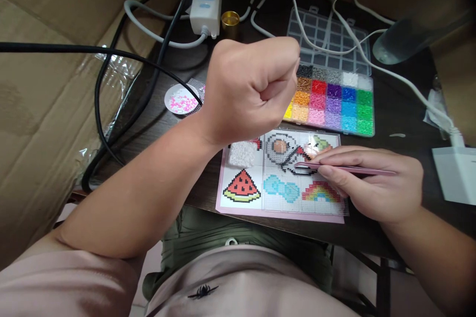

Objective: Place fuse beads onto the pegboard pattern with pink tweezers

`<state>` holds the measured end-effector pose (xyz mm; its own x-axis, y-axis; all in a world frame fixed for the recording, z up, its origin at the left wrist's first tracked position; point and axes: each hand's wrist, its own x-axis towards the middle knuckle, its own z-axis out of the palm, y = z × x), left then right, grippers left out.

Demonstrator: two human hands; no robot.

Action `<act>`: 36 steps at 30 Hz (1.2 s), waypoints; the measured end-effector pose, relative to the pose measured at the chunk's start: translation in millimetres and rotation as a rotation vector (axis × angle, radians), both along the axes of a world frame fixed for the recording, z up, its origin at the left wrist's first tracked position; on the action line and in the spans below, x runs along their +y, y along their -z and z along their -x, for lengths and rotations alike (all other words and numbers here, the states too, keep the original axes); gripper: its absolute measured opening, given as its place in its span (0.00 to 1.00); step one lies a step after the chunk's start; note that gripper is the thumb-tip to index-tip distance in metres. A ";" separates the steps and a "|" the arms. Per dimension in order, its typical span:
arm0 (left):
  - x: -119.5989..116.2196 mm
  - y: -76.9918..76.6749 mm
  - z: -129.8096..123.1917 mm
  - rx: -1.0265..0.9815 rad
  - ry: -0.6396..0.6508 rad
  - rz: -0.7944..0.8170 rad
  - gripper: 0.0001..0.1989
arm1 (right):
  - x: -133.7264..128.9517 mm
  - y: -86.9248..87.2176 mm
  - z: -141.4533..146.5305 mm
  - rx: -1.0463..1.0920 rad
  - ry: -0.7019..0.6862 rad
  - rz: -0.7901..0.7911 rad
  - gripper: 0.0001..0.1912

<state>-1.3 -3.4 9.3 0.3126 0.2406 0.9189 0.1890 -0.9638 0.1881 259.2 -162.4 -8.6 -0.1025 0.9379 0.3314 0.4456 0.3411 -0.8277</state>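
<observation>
My left hand [255,89] is raised above the table, curled into a fist, with nothing visible in it. Between the thumb and fingers of my right hand [383,183] is a pair of pink tweezers [357,170], its tips pointing left over a clear pegboard [281,201]. Under the board lies a pattern sheet [230,198] with a watermelon slice, a rainbow and other pixel pictures. Black and red beads [293,156] show on the board near the tweezer tips. A small clear box of white beads [242,153] rests on the sheet, below my left fist.
Behind the board stands an open bead case [334,104] with many colours. A white dish [180,100] of pink and white beads sits left. Cables [148,39], a power strip [206,5], a gold cup [230,21] and a clear bottle [405,34] are further back. Cardboard walls [48,99] flank the table.
</observation>
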 end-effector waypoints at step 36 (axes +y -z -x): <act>15.7 5.2 -13.1 -0.151 0.102 -0.092 0.29 | 9.0 1.2 5.8 0.060 -0.097 0.038 0.06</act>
